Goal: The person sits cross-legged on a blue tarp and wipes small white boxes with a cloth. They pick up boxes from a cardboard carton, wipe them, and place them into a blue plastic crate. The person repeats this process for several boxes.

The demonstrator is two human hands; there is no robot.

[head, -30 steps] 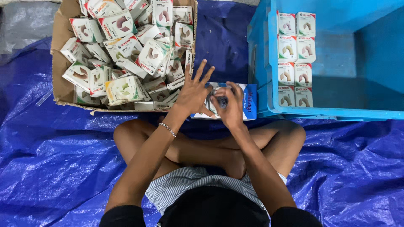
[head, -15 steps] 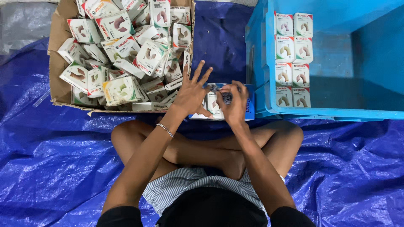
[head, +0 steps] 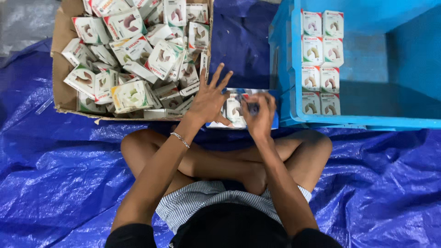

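Head view showed a small white box (head: 233, 110) on the tarp just left of the blue crate (head: 367, 121). Left hand (head: 209, 98) lay on it — fingers spread wide. Right hand (head: 259, 112) pinched a small dark object against the box. Beyond the left hand sat a cardboard carton (head: 59, 92) of similar boxes.

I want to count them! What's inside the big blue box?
The blue crate holds small white boxes standing in two neat columns against its left wall. The rest of its floor that shows is bare. Its far right part lies outside the picture.
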